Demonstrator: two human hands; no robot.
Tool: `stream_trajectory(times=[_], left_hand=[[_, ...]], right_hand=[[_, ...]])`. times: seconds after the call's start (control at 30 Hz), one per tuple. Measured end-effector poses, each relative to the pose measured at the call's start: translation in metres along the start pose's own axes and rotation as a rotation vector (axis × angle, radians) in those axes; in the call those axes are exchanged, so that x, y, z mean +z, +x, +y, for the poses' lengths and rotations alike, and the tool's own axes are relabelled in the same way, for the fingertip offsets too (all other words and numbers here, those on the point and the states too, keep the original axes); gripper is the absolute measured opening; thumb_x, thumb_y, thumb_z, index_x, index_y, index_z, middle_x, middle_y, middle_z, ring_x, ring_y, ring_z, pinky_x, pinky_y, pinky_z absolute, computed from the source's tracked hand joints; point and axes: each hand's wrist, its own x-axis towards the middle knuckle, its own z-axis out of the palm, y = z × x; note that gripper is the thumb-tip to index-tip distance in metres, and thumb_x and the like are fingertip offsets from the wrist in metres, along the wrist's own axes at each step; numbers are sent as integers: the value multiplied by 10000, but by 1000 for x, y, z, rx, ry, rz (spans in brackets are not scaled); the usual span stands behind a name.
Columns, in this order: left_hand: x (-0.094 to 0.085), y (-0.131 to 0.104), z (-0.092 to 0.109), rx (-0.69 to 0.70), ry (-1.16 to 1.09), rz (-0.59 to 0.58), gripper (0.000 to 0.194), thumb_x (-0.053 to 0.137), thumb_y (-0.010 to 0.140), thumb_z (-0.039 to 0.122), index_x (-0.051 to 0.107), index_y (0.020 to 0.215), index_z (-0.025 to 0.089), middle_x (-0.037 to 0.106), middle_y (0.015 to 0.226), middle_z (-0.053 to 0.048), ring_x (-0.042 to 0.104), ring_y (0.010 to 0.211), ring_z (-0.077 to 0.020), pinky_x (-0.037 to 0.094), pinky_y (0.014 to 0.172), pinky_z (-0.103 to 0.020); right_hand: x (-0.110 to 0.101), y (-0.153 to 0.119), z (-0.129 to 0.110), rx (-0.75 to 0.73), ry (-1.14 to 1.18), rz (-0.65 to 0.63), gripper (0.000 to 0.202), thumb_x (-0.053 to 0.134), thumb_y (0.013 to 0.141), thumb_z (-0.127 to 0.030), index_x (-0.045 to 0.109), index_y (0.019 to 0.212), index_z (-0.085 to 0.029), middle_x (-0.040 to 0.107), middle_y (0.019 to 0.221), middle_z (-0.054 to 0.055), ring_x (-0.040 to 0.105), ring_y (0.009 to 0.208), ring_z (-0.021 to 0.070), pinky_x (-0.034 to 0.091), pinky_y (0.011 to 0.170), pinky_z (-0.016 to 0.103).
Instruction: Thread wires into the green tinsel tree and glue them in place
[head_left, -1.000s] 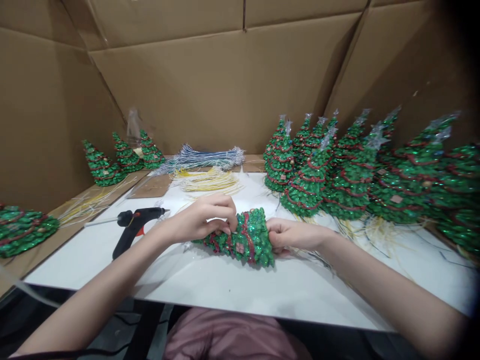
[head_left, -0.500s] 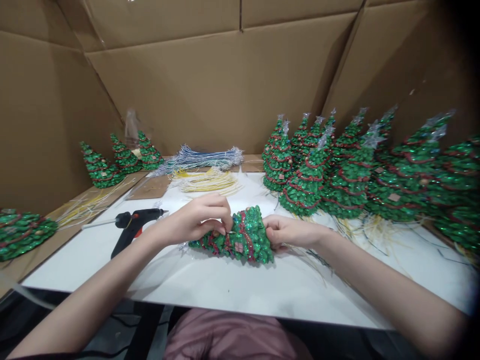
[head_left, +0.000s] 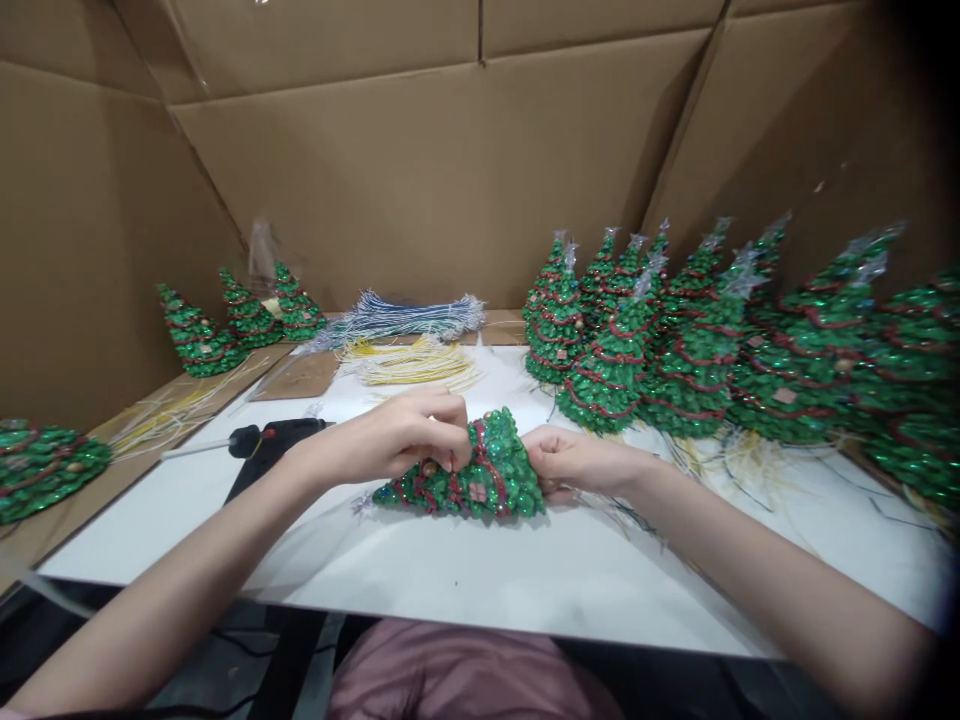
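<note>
A green glittery miniature Christmas tree [head_left: 514, 480] with red garlands lies on its side on the white tabletop, its star tip toward the left. My right hand [head_left: 564, 462] is closed on the rim of its base, fingers partly hidden behind it. Above the tree's middle, my left hand [head_left: 421, 432] has its fingers bent in a pinch against the branches. Whatever sits between those fingertips is too small or hidden to make out. Thin wires [head_left: 619, 510] trail from the base under my right wrist.
A black glue gun [head_left: 266, 447] lies behind my left forearm. Bundles of blue-white wires [head_left: 416, 315] and yellow-white wires [head_left: 416, 362] lie at the back. Several finished-looking trees [head_left: 690, 350] crowd the right; more trees [head_left: 199, 335] stand at left. Cardboard walls [head_left: 450, 170] enclose the table.
My left fingers have curled further and shifted slightly over the tree. The right hand keeps its hold at the base, and the tree has barely moved.
</note>
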Motion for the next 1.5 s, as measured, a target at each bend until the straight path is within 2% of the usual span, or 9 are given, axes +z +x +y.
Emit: stream_trajectory(times=[0.27,0.4,0.53,0.6,0.87,1.03,1.27,1.5], left_hand=[[1,1,-1,-1,67,3,279,414,821,-17,605,790,183,524,800,-21,492,767,-123,372,699,-239],[3,0,-2,-13,17,20,258,417,850,17,608,775,173,513,781,-25,491,747,-123,383,692,-238],[6,-7,-5,-80,-72,92,105,515,890,171,603,833,167,554,823,-31,518,782,-128,401,725,-240],[6,-11,-4,-101,-70,108,99,536,891,221,599,844,160,577,829,-35,526,783,-127,401,733,-243],[8,-14,7,-104,20,123,109,507,895,182,602,852,150,605,808,-39,536,756,-121,415,748,-254],[12,-16,14,-168,18,162,117,495,889,184,591,830,152,587,778,-28,520,722,-115,425,740,-253],[15,-18,24,-214,172,162,170,468,913,205,625,877,152,589,797,-49,523,753,-133,397,701,-252],[16,-13,34,-356,105,203,106,537,818,115,624,771,155,594,711,-7,526,647,-101,389,611,-201]], right_hand=[[0,1,0,-23,16,19,488,669,750,-518,393,583,-153,289,478,-104,213,405,18,215,358,159],[0,1,-1,-20,2,22,486,670,746,-526,405,584,-151,292,477,-103,217,402,19,210,352,162],[0,0,-2,-17,-29,19,492,662,753,-527,401,569,-152,324,487,-93,253,398,20,216,353,165],[-1,0,-3,-13,-47,4,500,654,755,-537,400,565,-151,323,490,-91,263,398,19,222,355,167],[2,1,-7,69,-120,-18,536,664,695,-609,363,612,-173,304,489,-114,268,395,18,218,378,182],[3,1,-6,60,-105,-6,540,669,689,-609,352,609,-179,301,474,-121,257,387,17,222,368,179],[3,1,-5,62,-99,10,531,687,681,-590,363,609,-175,299,484,-119,263,391,17,234,369,174],[5,1,-6,25,-97,12,503,669,722,-564,399,601,-158,305,494,-105,266,407,20,229,376,173]])
